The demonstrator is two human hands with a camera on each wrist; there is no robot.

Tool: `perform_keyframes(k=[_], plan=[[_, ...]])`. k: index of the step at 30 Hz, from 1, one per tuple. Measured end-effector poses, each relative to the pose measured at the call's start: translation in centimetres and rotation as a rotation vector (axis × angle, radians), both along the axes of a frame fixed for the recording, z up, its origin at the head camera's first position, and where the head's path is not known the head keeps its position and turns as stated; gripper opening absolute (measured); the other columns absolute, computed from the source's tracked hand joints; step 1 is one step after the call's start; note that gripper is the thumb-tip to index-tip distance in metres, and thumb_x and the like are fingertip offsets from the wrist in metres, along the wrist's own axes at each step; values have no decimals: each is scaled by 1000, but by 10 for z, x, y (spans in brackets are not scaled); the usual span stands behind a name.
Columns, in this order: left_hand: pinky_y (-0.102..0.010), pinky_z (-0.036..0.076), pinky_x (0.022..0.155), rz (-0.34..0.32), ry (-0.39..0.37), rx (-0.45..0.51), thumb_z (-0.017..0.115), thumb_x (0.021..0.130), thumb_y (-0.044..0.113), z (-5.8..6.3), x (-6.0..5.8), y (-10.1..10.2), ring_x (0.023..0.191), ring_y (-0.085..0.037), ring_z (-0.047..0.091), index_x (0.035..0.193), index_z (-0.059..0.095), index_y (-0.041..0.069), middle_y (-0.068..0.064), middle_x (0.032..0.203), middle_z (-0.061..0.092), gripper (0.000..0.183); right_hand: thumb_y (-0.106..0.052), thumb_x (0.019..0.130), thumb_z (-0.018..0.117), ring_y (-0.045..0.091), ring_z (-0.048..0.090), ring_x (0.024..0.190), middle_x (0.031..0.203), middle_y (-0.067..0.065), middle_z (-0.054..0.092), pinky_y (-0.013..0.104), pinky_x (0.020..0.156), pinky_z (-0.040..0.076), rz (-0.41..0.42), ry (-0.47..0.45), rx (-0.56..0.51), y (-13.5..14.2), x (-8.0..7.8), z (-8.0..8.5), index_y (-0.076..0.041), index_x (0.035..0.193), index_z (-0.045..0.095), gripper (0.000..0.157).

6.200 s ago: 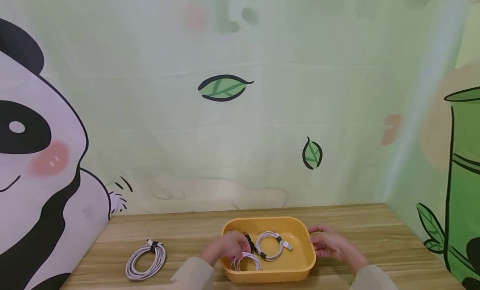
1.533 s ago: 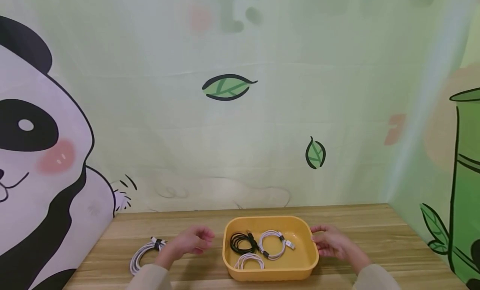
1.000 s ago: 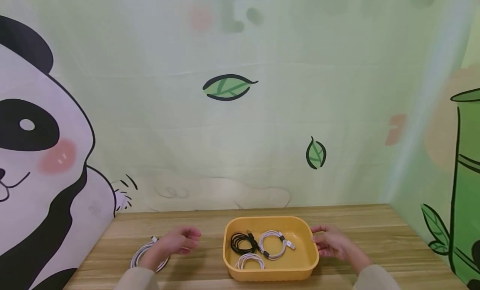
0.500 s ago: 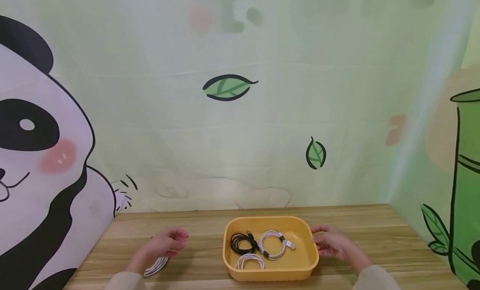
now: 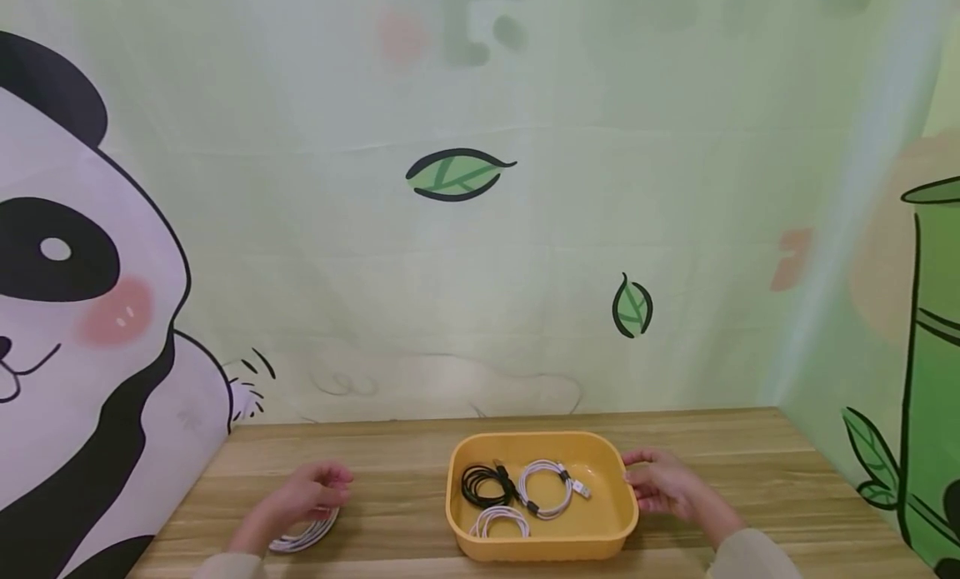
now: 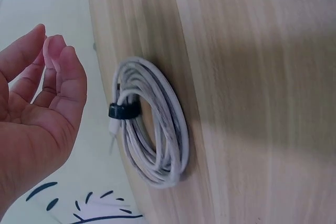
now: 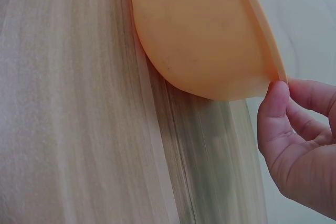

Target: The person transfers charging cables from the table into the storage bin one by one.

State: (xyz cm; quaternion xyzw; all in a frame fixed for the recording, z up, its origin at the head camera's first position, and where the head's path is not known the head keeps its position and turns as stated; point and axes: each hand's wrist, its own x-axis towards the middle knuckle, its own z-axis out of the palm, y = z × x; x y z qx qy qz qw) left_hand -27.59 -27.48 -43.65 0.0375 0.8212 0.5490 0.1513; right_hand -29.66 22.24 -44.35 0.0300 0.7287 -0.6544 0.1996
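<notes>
In the head view my left hand (image 5: 303,491) hovers over a coiled grey-white cable (image 5: 309,539) on the table, partly covering it. The left wrist view shows this coil (image 6: 181,129) bound by a black strap, with my relaxed, bent fingers apart from it and holding nothing. My right hand (image 5: 660,483) pinches the right rim of a yellow plastic bin (image 5: 543,551) between thumb and fingers, as the right wrist view shows. Inside the bin lie a coiled black cable (image 5: 501,472), a white USB cable (image 5: 522,489) with black ties, and another white coil (image 5: 498,510) near the front wall.
The wooden table (image 5: 397,446) meets a printed cloth backdrop (image 5: 480,312) along its back edge. A panda (image 5: 67,321) is printed on the left and a green bamboo stalk (image 5: 933,396) on the right.
Earlier my left hand was inside the bin at the black cable. It has since left the bin and moved left over the grey-white coil. My right hand has stayed at the rim.
</notes>
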Motion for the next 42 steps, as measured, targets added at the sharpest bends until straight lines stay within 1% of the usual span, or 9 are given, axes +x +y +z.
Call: perform_keyframes(k=[10,13,19,24,27,31,36,40,42], plan=[[-27,45,61,41,16,2,54,79,1,-3,5,-12,67,-10,49,109,41,-16,-1,80,51,36,-4,84,51,6,53,53,63,-1,56,19,50,49,-10,2,5,-1,1,2,6,122,32,44],[-28,45,62,55,19,2,54,80,1,-4,5,-16,68,-11,50,108,41,-16,-2,79,51,35,-4,84,52,6,52,52,63,-1,56,19,50,49,-14,0,8,-1,1,2,6,121,33,43],[-30,48,66,103,30,-14,53,81,1,-8,5,-22,73,-13,53,107,42,-16,-5,83,54,33,-4,84,52,6,52,52,62,-1,55,19,49,48,-18,-1,5,-1,1,2,6,121,33,43],[-31,47,66,181,34,-37,53,80,-1,-12,5,-25,73,-15,53,105,44,-15,-6,83,53,30,-4,84,52,6,52,53,63,-1,55,19,49,48,-14,1,2,-1,1,1,6,121,33,43],[-30,46,64,212,39,-49,53,80,-2,-13,5,-27,72,-14,51,104,45,-14,-6,82,53,28,-4,83,52,6,52,53,63,-1,56,19,49,48,-12,0,0,-1,1,1,6,121,33,43],[-26,44,59,202,68,-74,51,80,-3,-15,7,-32,66,-11,48,103,43,-17,-5,80,53,28,-4,83,52,6,52,53,63,-1,56,19,49,48,-5,1,1,-1,1,1,6,121,33,43],[-26,43,57,254,86,-80,52,80,-3,-20,9,-36,63,-11,46,104,43,-17,-1,77,53,30,-4,84,51,6,52,52,63,-1,56,19,49,48,-2,5,10,-1,1,0,6,122,32,43],[-24,42,55,277,94,-51,52,79,-3,-23,12,-40,59,-9,45,107,42,-18,0,75,53,33,-5,84,51,6,52,52,63,-1,56,19,49,48,-10,2,14,-1,0,0,6,122,33,43],[-25,43,56,291,92,-47,52,79,-3,-24,13,-42,61,-8,47,108,42,-18,0,76,55,34,-5,84,51,6,52,52,63,-1,55,19,49,48,-12,-1,15,-1,0,0,6,121,33,43]])
